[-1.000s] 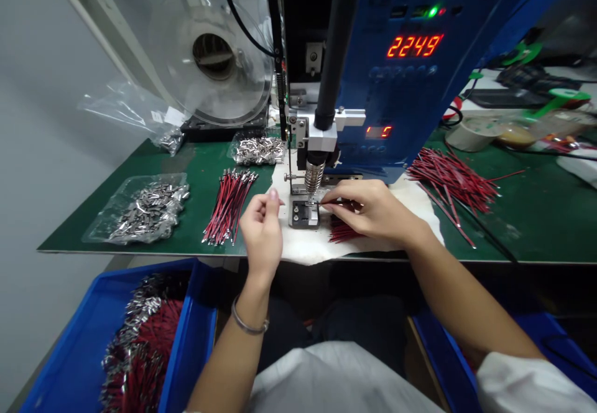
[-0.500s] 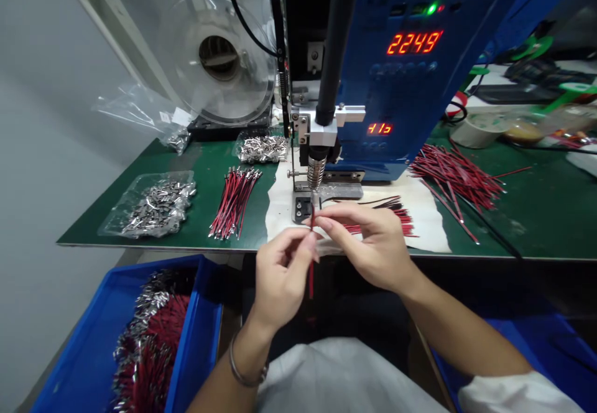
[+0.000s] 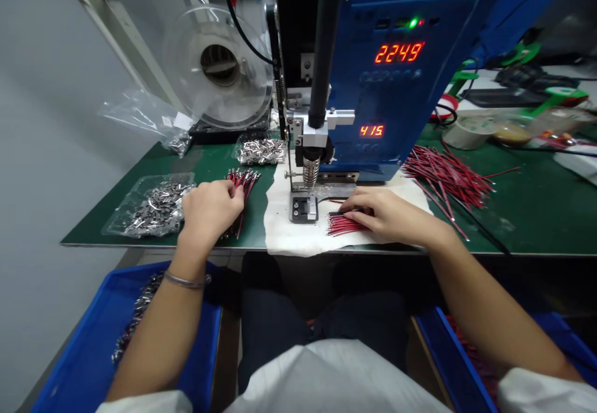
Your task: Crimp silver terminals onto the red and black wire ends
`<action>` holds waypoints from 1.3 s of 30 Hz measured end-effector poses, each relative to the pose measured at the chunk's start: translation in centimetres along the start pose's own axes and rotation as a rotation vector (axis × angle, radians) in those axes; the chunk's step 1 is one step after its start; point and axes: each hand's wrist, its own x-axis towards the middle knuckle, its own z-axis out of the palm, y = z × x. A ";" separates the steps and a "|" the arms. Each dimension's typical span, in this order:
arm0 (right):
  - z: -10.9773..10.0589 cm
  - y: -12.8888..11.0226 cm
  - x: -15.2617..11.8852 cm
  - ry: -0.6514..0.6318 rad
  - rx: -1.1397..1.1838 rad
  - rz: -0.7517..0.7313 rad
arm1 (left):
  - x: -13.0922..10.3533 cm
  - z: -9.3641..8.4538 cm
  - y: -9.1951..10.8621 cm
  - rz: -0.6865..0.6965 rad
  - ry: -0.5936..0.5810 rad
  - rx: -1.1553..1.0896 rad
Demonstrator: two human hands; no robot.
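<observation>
My left hand (image 3: 212,211) is closed, thumb against curled fingers, at a bundle of red-and-black wires (image 3: 249,180) with metal ends. What sits inside its pinch is mostly hidden. My right hand (image 3: 380,214) pinches into a pile of short red-and-black wires (image 3: 342,225) on a white sheet (image 3: 284,226). Its fingertips press together on the dark wire ends, partly covering them. Between the hands stands a blue machine (image 3: 359,83) with red digits. Below its spring-loaded head (image 3: 311,167) is a small black fixture block (image 3: 302,209), with a silvery piece at its right side.
Clear bags of small metal parts (image 3: 161,208) lie on the green table (image 3: 93,217) at left. A larger heap of red wires (image 3: 448,173) lies at right. Blue bins (image 3: 93,332) stand below the table edge. A clear reel (image 3: 186,46) is behind.
Both hands have parted from in front of the machine head, where they held a wire. The left moved left to the bundle; the right moved right onto the pile. The view shifted slightly.
</observation>
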 end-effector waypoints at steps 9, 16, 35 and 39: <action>-0.5 0.5 1.0 -0.043 0.006 0.019 | 0.2 0.2 -0.4 -0.021 -0.060 0.102; -0.7 0.6 1.4 -0.088 0.000 0.029 | -0.3 0.4 -0.3 -0.011 -0.024 0.101; -2.5 0.6 1.8 -0.087 0.018 -0.056 | 1.1 -2.3 -11.5 -0.332 -0.105 0.099; -3.2 0.4 2.5 -0.138 0.023 -0.044 | 2.1 -1.9 -12.4 -0.259 -0.232 0.025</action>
